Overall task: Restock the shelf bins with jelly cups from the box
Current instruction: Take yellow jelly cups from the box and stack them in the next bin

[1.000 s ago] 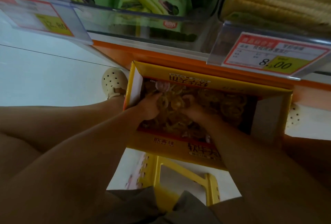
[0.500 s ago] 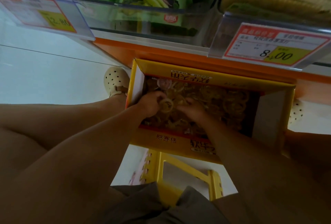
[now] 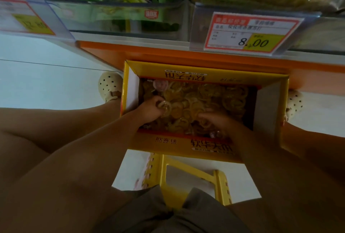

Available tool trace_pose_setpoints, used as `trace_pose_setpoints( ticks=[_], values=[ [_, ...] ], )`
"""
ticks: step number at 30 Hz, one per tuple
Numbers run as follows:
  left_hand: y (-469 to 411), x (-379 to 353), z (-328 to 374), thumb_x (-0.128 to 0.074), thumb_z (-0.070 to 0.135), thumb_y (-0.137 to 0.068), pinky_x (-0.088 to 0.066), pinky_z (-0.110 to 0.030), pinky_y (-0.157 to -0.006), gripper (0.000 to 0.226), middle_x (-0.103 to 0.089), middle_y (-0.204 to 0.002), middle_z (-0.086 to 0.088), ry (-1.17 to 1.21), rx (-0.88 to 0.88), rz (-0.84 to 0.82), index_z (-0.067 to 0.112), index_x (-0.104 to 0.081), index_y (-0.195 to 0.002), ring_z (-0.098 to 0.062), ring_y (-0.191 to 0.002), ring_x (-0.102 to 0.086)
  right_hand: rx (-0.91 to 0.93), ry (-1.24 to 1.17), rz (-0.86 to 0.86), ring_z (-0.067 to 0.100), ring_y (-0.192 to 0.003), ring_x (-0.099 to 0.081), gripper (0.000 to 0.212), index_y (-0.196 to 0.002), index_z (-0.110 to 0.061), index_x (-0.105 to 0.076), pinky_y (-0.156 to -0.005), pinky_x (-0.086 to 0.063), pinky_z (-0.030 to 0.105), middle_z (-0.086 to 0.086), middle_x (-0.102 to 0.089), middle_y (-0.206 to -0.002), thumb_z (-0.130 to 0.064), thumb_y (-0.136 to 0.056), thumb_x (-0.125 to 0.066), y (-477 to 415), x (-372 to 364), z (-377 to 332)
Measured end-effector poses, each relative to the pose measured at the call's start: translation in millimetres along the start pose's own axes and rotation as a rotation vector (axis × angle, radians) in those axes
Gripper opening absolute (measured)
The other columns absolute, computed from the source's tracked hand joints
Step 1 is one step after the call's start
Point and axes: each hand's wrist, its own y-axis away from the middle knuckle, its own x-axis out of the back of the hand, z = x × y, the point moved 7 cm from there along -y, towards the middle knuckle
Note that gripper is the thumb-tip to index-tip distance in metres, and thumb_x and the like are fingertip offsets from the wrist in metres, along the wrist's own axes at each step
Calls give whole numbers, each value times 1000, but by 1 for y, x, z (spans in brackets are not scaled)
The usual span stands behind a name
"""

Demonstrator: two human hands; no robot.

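Yellow box (image 3: 186, 73) is full of jelly cups (image 3: 214, 95); both arms reach down inside, left hand (image 3: 150, 111) gripping some cups, right hand (image 3: 216, 123) curled around others.

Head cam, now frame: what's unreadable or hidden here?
Head view: right hand sunk among the jelly cups; its grip is hidden.
Head view: box fill depth, hidden under the top layer of cups.
Head view: left price tag, blurred and cut by the left edge.
Head view: shelf bins, upper parts cut by the top edge.
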Motion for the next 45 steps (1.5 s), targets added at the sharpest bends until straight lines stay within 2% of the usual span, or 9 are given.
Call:
trace_pose_setpoints(
  ticks=[3,7,16,21,27,32,36,40,45],
  values=[
    [1,-7,3,-71,33,-85,-42,-31,-82,47,-55,-111,0,-54,2,-1,18,-48,-122,-17,-100,-53,-28,-2,2,25,-111,-52,50,-139,-25,-44,-82,-41,31,9,-51,-133,-36,-92,-59,2,5,7],
    [-5,-19,14,-60,58,-82,-49,-43,-93,71,-55,-130,-5,-269,-37,-13,33,-28,-140,-29,-111,-58,3,-44,1,25,-115,-52,52,-136,-25,-47,-89,-42,35,6,-52,-133,-38,-88,-63,1,5,7],
    [-16,-23,7,-47,31,-98,-48,-46,-94,50,-54,-133,-13,-571,-39,29,38,-28,-144,-35,-117,-55,41,-106,-11,22,-114,-52,54,-134,-28,-50,-94,-43,37,2,-54,-130,-36,-84,-67,-2,5,11],
    [-8,-21,5,-55,61,-85,-47,-40,-90,55,-58,-127,-6,-470,-63,83,40,-36,-133,-32,-113,-58,46,-172,-22,23,-108,-59,43,-127,-25,-55,-96,-48,40,6,-60,-123,-28,-86,-66,3,7,12],
    [12,-5,13,-75,29,-81,-47,-30,-81,52,-62,-112,1,-134,-123,141,26,-51,-126,-22,-104,-58,76,-187,-35,29,-111,-60,26,-111,-27,-60,-98,-49,45,11,-62,-121,-26,-86,-67,11,9,9],
    [34,10,48,-79,10,-75,-55,-29,-68,39,-61,-111,-4,195,-133,69,35,-57,-97,-20,-96,-62,134,-222,-110,25,-97,-62,33,-121,-19,-56,-56,-54,25,13,-60,-118,-17,-89,-64,38,6,-15],
    [65,5,84,-72,-4,-79,-60,-45,-75,50,-54,-123,-10,445,-179,-106,39,-61,-102,-30,-102,-65,268,-312,-140,23,-88,-65,29,-113,-18,-62,-66,-57,32,11,-67,-108,-22,-85,-69,82,10,-43],
    [104,5,104,-65,-13,-81,-59,-49,-77,55,-53,-127,-13,629,-223,-215,32,-60,-112,-33,-103,-66,443,-329,-65,26,-91,-70,53,-115,-18,-68,-68,-55,36,10,-72,-105,-41,-68,-78,134,23,-56],
    [149,12,132,-65,-14,-80,-60,-48,-74,51,-52,-129,-14,601,-299,-189,30,-61,-106,-34,-112,-60,631,-330,123,18,-86,-70,22,-104,-21,-71,-64,-58,34,4,-74,-94,-24,-82,-74,191,33,-57]
  ],
)
